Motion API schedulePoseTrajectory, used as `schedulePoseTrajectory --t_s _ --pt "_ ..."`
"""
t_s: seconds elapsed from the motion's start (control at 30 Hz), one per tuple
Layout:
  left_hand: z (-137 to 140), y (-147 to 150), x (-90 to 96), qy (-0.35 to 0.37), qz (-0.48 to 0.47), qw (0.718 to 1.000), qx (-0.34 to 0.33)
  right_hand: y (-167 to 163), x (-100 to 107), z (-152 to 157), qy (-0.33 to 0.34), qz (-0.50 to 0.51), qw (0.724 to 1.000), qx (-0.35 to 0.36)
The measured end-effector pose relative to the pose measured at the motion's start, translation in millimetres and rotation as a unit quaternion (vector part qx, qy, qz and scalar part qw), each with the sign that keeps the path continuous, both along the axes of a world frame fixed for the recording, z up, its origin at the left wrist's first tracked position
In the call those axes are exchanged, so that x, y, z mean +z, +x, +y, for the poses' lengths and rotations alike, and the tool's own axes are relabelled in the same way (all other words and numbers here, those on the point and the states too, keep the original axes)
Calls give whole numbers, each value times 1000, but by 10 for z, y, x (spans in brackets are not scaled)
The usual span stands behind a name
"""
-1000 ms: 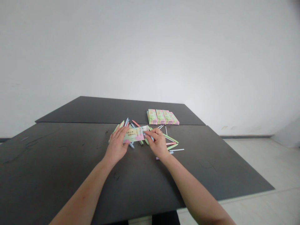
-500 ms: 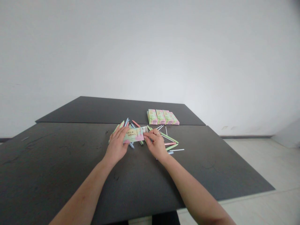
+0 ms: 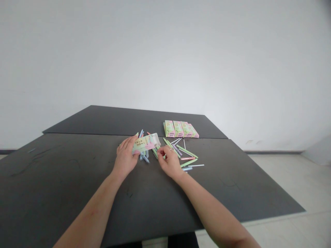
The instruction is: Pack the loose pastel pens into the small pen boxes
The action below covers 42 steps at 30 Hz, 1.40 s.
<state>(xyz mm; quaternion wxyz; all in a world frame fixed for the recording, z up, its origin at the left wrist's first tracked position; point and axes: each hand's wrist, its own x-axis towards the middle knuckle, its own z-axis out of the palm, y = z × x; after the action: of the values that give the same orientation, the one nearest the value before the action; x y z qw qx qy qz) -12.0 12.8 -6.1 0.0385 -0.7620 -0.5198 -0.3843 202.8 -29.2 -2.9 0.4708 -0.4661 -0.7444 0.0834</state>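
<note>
My left hand (image 3: 126, 156) is wrapped around a flat pastel pen box (image 3: 145, 142), pink and green with gold lettering. The box tilts up toward its right end, where a pale flap stands open. Just below that end is my right hand (image 3: 169, 162), its thumb and fingers curled together in a pinch. Whatever those fingertips hold, if anything, is hidden. Blue pens (image 3: 144, 155) lie partly under the box. Beyond my right hand are scattered green pens (image 3: 187, 151), a pink pen (image 3: 188, 158) and thin white sticks (image 3: 197, 165).
A row of several closed pastel boxes (image 3: 178, 128) marked "5" stands behind the pens. The dark table (image 3: 152, 206) has a seam across it at mid-depth. A pale wall (image 3: 165, 62) rises beyond the far edge.
The box's right end has lifted, and its open flap shows more. My right hand has come away from the box and dropped slightly below it.
</note>
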Motion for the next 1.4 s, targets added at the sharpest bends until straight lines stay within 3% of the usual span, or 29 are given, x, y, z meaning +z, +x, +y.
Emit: schedulePoseTrajectory --t_s 0.1,0.27,0.7,1.03,1.23,1.4 --pt "12 -24 6 8 -7 1000 15 -113 -69 26 -34 -78 996 10" --pt "9 -44 12 12 -17 999 32 -284 -164 69 -94 -180 979 -32" --pt "-26 -30 71 8 -25 999 45 -368 -176 60 -150 -285 944 -69" --pt "-10 -37 44 10 -24 999 37 -170 -129 70 -133 -201 968 -74" --pt "5 -44 17 11 -23 999 25 -5 -60 77 -113 -69 990 -56" --pt "41 -58 -28 13 -18 1000 11 173 40 140 -109 74 988 -74"
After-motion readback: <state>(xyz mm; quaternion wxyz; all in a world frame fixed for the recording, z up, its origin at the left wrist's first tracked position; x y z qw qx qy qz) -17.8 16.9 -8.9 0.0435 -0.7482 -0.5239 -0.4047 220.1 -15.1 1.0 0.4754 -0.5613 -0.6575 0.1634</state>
